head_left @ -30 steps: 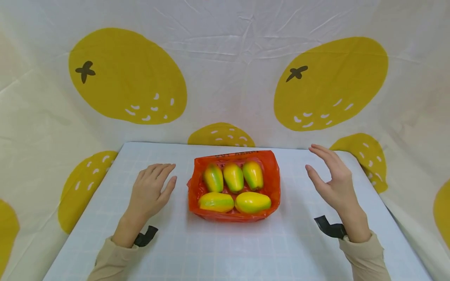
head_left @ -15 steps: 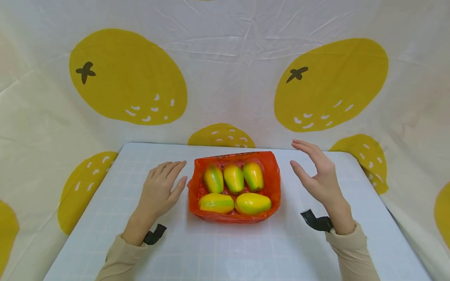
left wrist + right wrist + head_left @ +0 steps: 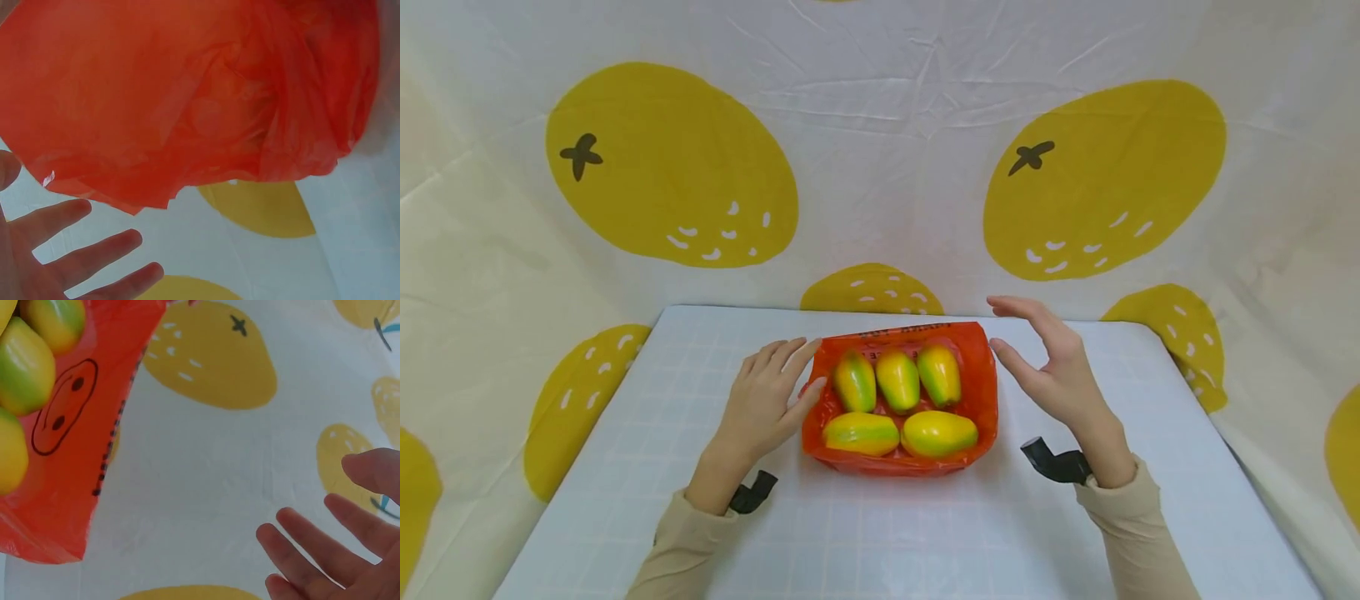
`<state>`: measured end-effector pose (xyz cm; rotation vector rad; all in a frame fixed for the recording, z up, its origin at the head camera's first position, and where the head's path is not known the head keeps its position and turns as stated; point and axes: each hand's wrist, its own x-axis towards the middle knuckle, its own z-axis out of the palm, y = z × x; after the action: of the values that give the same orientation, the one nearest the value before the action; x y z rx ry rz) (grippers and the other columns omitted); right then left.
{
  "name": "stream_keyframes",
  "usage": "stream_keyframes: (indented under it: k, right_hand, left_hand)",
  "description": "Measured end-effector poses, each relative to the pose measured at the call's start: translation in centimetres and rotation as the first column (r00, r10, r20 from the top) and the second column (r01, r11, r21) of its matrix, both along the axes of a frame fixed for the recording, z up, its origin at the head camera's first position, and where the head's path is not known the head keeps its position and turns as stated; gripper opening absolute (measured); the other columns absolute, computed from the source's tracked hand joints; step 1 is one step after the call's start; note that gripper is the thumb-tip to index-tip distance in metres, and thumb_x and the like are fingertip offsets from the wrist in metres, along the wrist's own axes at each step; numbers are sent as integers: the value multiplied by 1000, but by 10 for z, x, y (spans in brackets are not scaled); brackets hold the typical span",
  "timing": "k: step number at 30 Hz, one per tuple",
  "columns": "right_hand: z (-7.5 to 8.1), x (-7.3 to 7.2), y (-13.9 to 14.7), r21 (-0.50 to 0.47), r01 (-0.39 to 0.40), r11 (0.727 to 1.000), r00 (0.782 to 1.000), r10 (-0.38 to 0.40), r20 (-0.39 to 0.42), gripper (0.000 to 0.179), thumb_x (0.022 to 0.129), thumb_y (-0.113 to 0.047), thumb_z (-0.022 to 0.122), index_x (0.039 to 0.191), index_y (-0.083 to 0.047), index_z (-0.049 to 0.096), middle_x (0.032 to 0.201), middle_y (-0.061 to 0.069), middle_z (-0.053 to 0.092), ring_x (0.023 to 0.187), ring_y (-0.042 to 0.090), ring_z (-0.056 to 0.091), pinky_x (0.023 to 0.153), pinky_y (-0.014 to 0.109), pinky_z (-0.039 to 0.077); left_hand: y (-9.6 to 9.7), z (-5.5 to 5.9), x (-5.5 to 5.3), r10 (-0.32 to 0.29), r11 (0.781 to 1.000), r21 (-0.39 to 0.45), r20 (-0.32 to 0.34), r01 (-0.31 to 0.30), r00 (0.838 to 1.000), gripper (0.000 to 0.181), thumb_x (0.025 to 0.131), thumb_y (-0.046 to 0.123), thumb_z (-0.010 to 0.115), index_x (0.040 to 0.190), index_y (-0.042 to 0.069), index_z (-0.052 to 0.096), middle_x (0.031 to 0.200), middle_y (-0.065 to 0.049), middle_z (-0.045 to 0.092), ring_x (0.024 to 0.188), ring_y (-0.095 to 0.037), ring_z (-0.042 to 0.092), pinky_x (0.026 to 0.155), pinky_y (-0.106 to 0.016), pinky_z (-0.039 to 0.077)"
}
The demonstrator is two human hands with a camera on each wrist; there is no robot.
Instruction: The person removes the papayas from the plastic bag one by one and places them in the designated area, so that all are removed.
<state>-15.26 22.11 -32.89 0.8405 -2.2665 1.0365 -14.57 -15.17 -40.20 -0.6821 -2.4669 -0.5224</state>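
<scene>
A red plastic bag stands with its mouth spread wide in the middle of the table. Several yellow-green mango-like fruits lie inside, three at the back and two lying crosswise in front. My left hand is at the bag's left rim, fingers spread; its fingertips overlap that edge in the head view. In the left wrist view, the bag's red side fills the space above the fingers. My right hand is by the back right corner, thumb and fingers apart, nothing between them.
The table has a pale checked cover. Behind it hangs a white cloth printed with big yellow fruits. A black strap piece juts from the right wrist, and a similar strap piece from the left.
Both hands have moved inward, the left to the right and the right to the left, up to the bag's sides. The bag and fruits have stayed put.
</scene>
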Motion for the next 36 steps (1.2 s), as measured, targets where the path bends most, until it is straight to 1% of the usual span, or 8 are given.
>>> stream_keyframes:
  k: [3, 10, 17, 22, 25, 28, 31, 36]
  right_hand:
    - [0, -3, -6, 24, -25, 999, 999, 24, 38, 57, 83, 4, 73, 136, -9, 58, 130, 5, 63, 117, 22, 58, 107, 27, 41]
    - [2, -8, -23, 69, -84, 994, 989, 74, 132, 52, 87, -5, 73, 136, -10, 58, 129, 4, 64, 119, 21, 58, 105, 49, 44]
    - [3, -19, -38, 143, -213, 967, 960, 179, 216, 38, 91, -12, 71, 128, -11, 63, 126, 0, 64, 118, 19, 58, 102, 45, 47]
    - [3, -25, -47, 230, -307, 924, 921, 228, 316, 33, 92, -15, 70, 124, -9, 65, 122, 2, 65, 113, 20, 59, 99, 48, 49]
    - [2, -29, -51, 272, -353, 896, 890, 231, 393, 30, 92, -15, 69, 122, -9, 65, 120, 0, 65, 109, 18, 59, 98, 44, 50]
    - [-1, -34, -57, 332, -382, 863, 868, 211, 450, 30, 92, -17, 69, 122, -11, 66, 119, -2, 65, 106, 16, 58, 96, 39, 51]
    - [-6, -35, -63, 406, -399, 822, 857, 178, 483, 32, 92, -20, 69, 123, -11, 65, 119, -1, 65, 105, 17, 58, 95, 38, 51]
    - [-16, -32, -72, 498, -454, 738, 828, 144, 541, 33, 92, -21, 70, 123, -9, 66, 119, 4, 66, 105, 20, 58, 95, 38, 51]
  left_hand:
    - [4, -2, -3, 2, 1000, 3, 10, -2, 1000, 52, 96, 41, 53, 141, 14, 55, 135, -17, 57, 122, -38, 49, 97, -58, 41]
    - [11, -4, -7, -8, 1000, -2, 22, 8, 1000, 51, 95, 42, 56, 138, 15, 58, 134, -19, 56, 121, -40, 49, 97, -59, 42]
    - [11, -2, -7, 7, 999, -53, 94, -2, 996, 46, 94, 43, 59, 131, 17, 65, 141, -19, 52, 124, -40, 47, 99, -60, 42]
    - [10, 3, -4, 21, 989, -145, 198, 8, 980, 46, 91, 45, 62, 128, 17, 67, 142, -20, 51, 128, -44, 44, 102, -63, 39]
    - [10, 6, -3, 18, 982, -188, 232, 26, 973, 48, 90, 45, 65, 128, 15, 66, 139, -20, 54, 130, -46, 43, 105, -64, 37]
    - [10, 6, -3, 12, 978, -203, 244, 39, 970, 50, 90, 44, 66, 129, 13, 65, 135, -18, 57, 131, -45, 43, 105, -63, 37]
    - [10, 7, -4, 13, 978, -204, 253, 41, 967, 54, 89, 43, 67, 132, 12, 63, 134, -17, 58, 131, -44, 43, 105, -62, 38]
    - [9, 5, -5, 0, 980, -195, 233, 46, 972, 56, 88, 38, 66, 135, 7, 60, 132, -17, 60, 131, -43, 44, 106, -60, 38]
